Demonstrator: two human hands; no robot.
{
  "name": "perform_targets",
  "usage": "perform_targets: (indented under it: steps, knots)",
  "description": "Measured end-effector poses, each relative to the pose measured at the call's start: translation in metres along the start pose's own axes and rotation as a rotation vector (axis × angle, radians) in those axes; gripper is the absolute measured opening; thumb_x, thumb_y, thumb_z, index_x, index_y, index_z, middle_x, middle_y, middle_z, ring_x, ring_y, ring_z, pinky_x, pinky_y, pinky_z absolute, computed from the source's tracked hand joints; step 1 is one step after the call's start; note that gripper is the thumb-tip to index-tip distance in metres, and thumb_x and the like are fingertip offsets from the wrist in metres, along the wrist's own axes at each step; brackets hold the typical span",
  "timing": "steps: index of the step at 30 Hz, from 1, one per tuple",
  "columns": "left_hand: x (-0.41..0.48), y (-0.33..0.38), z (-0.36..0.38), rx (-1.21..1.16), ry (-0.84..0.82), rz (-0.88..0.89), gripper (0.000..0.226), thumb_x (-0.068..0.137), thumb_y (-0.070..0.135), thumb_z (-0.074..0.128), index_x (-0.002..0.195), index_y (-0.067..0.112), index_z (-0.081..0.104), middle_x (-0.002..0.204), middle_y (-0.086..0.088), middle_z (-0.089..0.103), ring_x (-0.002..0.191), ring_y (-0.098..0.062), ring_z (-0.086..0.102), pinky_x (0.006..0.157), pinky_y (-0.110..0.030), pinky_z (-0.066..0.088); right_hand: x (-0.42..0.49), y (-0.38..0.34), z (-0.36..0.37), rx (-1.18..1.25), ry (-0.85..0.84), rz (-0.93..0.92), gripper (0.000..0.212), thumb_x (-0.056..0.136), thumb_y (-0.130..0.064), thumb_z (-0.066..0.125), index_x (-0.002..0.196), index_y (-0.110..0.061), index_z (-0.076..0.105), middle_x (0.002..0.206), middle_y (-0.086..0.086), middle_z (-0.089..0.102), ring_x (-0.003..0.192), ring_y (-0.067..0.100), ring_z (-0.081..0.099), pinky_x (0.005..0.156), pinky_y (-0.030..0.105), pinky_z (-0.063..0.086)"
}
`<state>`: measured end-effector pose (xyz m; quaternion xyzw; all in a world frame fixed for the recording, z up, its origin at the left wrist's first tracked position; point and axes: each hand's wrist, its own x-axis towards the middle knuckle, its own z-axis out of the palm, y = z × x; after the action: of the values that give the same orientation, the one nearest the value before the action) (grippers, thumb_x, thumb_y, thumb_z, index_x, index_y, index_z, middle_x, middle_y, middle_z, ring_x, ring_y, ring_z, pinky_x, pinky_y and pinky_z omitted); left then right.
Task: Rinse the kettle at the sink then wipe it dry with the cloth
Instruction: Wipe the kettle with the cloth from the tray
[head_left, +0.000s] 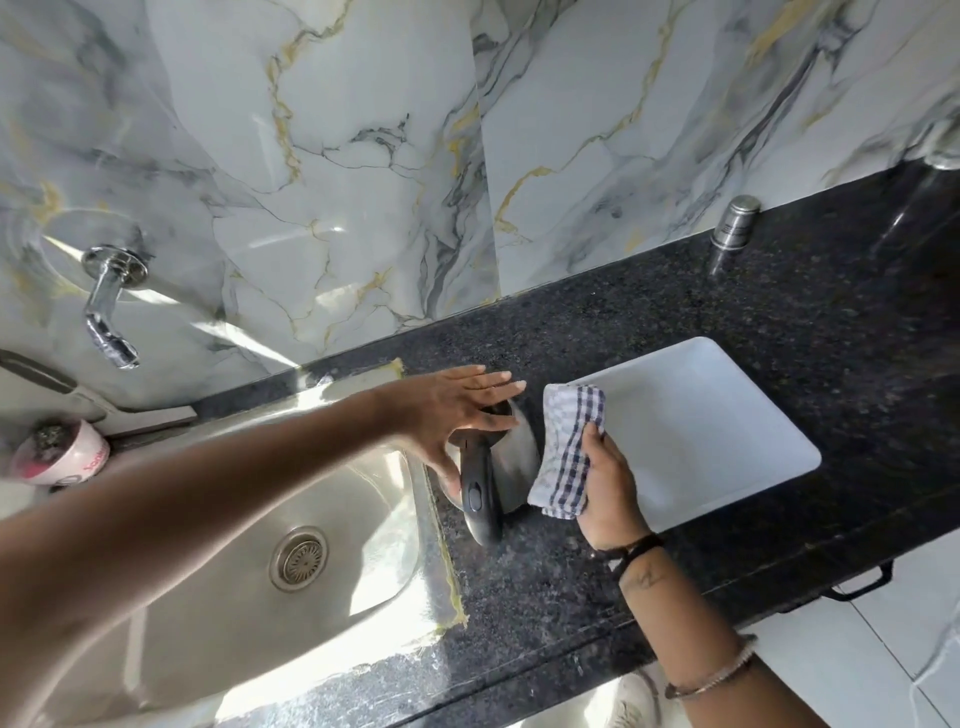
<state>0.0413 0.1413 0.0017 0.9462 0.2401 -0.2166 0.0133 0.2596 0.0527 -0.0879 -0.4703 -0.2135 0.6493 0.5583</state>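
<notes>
- The steel kettle (511, 457) stands on the black granite counter (675, 306), between sink (218, 587) and white tray (727, 415).
- My left hand (457, 410) lies flat and released on its lid.
- My right hand (610, 493) grasps the checked cloth (569, 447) against its side.

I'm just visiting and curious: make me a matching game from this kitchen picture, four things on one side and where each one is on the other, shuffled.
Things:
1. kettle
2. cloth
3. tray
4. tap

Places:
A. fixed to the marble wall above the sink
B. gripped in the right hand
C. on the counter right of the sink, under the left hand
D. flat on the counter, right of the cloth

Pairs: 1-C, 2-B, 3-D, 4-A
</notes>
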Motion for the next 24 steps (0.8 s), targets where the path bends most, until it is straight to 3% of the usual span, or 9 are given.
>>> perform_targets:
  steps: [4, 7, 10, 14, 18, 20, 21, 22, 24]
  knots:
    - [0.015, -0.005, -0.008, 0.017, 0.027, -0.014, 0.111, 0.063, 0.085, 0.058, 0.154, 0.032, 0.024, 0.163, -0.009, 0.024, 0.148, -0.030, 0.025, 0.121, -0.050, 0.019, -0.005, -0.026, -0.015, 0.006, -0.066, -0.050, 0.044, 0.107, -0.031, 0.036, 0.145, -0.014, 0.049, 0.146, 0.005, 0.057, 0.136, 0.021, 0.053, 0.119, 0.047, 0.033]
    - [0.019, 0.010, -0.005, -0.115, 0.142, -0.283, 0.105, 0.059, 0.092, 0.049, 0.143, 0.030, 0.043, 0.133, -0.003, 0.057, 0.118, -0.025, 0.057, 0.095, -0.041, 0.052, -0.006, -0.039, -0.022, 0.029, -0.051, -0.092, 0.043, 0.106, -0.034, 0.038, 0.142, -0.017, 0.052, 0.144, 0.003, 0.060, 0.134, 0.021, 0.055, 0.118, 0.048, 0.034]
    - [0.031, 0.021, -0.011, -0.240, 0.210, -0.637, 0.085, 0.058, 0.095, 0.049, 0.102, 0.025, 0.066, 0.087, 0.003, 0.069, 0.080, -0.020, 0.067, 0.067, -0.029, 0.056, -0.007, -0.046, -0.022, 0.037, -0.024, -0.123, 0.045, 0.105, -0.036, 0.042, 0.145, -0.018, 0.051, 0.146, 0.004, 0.058, 0.134, 0.020, 0.055, 0.115, 0.046, 0.037]
    - [0.036, 0.018, -0.022, -0.314, 0.189, -0.884, 0.076, 0.068, 0.090, 0.048, 0.067, 0.015, 0.057, 0.063, 0.000, 0.057, 0.064, -0.021, 0.060, 0.054, -0.028, 0.043, -0.008, -0.043, -0.013, -0.070, 0.030, -0.205, 0.043, 0.105, -0.035, 0.043, 0.143, -0.017, 0.053, 0.143, 0.001, 0.061, 0.133, 0.018, 0.055, 0.117, 0.046, 0.037]
    - [0.031, 0.010, -0.024, -0.310, 0.116, -0.929, 0.076, 0.076, 0.087, 0.042, 0.067, 0.013, 0.056, 0.071, -0.003, 0.060, 0.069, -0.023, 0.060, 0.058, -0.030, 0.044, -0.012, -0.021, 0.009, -0.175, 0.123, -0.260, 0.040, 0.106, -0.033, 0.042, 0.142, -0.018, 0.053, 0.139, -0.001, 0.061, 0.132, 0.017, 0.054, 0.114, 0.036, 0.039]
    - [0.027, 0.006, -0.022, -0.404, 0.089, -0.928, 0.076, 0.085, 0.081, 0.034, 0.073, 0.011, 0.061, 0.087, -0.011, 0.068, 0.077, -0.025, 0.064, 0.065, -0.033, 0.047, -0.014, -0.002, 0.025, -0.210, 0.167, -0.265, 0.042, 0.106, -0.031, 0.040, 0.147, -0.021, 0.047, 0.147, -0.001, 0.054, 0.136, 0.016, 0.049, 0.110, 0.026, 0.037]
    - [0.023, 0.004, -0.019, -0.458, 0.078, -0.893, 0.076, 0.090, 0.076, 0.028, 0.094, 0.011, 0.068, 0.112, -0.018, 0.067, 0.098, -0.029, 0.065, 0.080, -0.041, 0.050, -0.015, 0.008, 0.034, -0.214, 0.185, -0.276, 0.045, 0.107, -0.029, 0.040, 0.150, -0.020, 0.044, 0.152, -0.001, 0.049, 0.138, 0.014, 0.046, 0.110, 0.023, 0.035]
    - [0.017, 0.004, -0.016, -0.484, 0.069, -0.818, 0.073, 0.095, 0.069, 0.023, 0.126, 0.015, 0.062, 0.142, -0.020, 0.052, 0.127, -0.031, 0.053, 0.102, -0.050, 0.041, -0.014, 0.017, 0.043, -0.217, 0.200, -0.285, 0.046, 0.107, -0.027, 0.039, 0.153, -0.020, 0.040, 0.156, -0.001, 0.044, 0.140, 0.012, 0.043, 0.112, 0.022, 0.033]
    - [-0.001, 0.005, -0.010, -0.535, 0.082, -0.613, 0.066, 0.100, 0.059, 0.017, 0.155, 0.023, 0.027, 0.166, -0.007, 0.014, 0.153, -0.021, 0.011, 0.120, -0.050, 0.005, -0.012, 0.034, 0.063, -0.211, 0.199, -0.285, 0.048, 0.107, -0.025, 0.037, 0.155, -0.021, 0.034, 0.160, -0.002, 0.038, 0.140, 0.010, 0.041, 0.113, 0.022, 0.031]
